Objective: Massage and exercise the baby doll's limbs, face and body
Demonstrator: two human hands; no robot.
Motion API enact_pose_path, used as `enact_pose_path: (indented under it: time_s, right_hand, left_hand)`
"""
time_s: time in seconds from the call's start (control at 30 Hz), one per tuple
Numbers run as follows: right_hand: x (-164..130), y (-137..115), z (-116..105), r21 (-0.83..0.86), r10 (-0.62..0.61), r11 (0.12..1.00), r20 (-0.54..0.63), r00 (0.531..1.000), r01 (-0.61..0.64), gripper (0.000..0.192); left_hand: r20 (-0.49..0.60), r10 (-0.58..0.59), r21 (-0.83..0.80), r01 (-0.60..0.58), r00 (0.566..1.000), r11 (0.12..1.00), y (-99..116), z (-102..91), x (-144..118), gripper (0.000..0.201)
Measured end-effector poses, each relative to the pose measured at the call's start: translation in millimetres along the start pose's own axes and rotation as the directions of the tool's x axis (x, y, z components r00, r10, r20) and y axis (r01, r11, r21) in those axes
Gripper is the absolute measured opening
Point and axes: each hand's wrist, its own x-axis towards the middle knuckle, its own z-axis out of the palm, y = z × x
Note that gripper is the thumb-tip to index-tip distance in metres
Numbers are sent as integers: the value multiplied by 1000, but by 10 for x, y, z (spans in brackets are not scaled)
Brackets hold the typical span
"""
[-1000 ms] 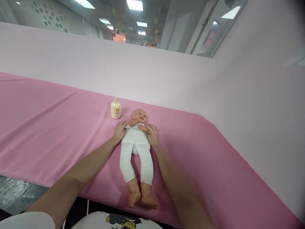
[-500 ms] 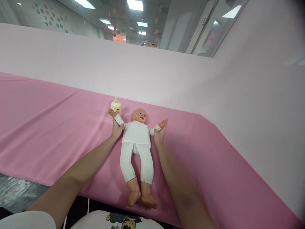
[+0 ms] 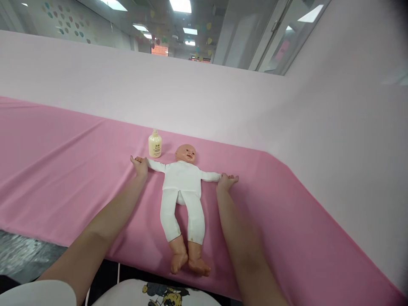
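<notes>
Lying on its back on the pink cloth (image 3: 63, 170), the doll (image 3: 182, 187) had both arms stretched sideways; our left hand (image 3: 140, 165) and right hand (image 3: 225, 182) each closed on one of its wrists. Just behind its arm stood a cream bottle (image 3: 154, 144).

Doll (image 3: 182, 180) in plain white top & leggings, peach-tan head, feet bare. Bottle (image 3: 154, 145) near table's far edge: pale cream-yellow w/ small dark print on front. Table (image 3: 63, 170) cloth solid pink, no pattern; backdrop (image 3: 95, 85) behind it much paler pink.
</notes>
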Motion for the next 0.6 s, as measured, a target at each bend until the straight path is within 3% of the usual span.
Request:
enact_pose_path:
  time_s: [0.1, 0.27, 0.47, 0.6]
  right_hand:
    - [71, 54, -5, -28, -6, 1000, 1, 1000, 6, 89]
    - [91, 51, -20, -55, -35, 998, -5, 999, 34, 88]
    - [3, -108, -45, -28, 27, 999, -5, 1000, -27, 87]
    - [-126, -250, -85, -18, 40, 999, -3, 999, -40, 85]
  left_hand:
    - [-80, -95, 24, 97, 992, 995, 35, -36, 51, 90]
    - [-95, -46, 74, 53, 994, 996, 122, -37, 10, 86]
    - [-105, -123, 29, 127, 987, 992, 206, -78, -26, 82]
    - [-102, -61, 93, 71, 993, 993, 261, -116, -66, 73]
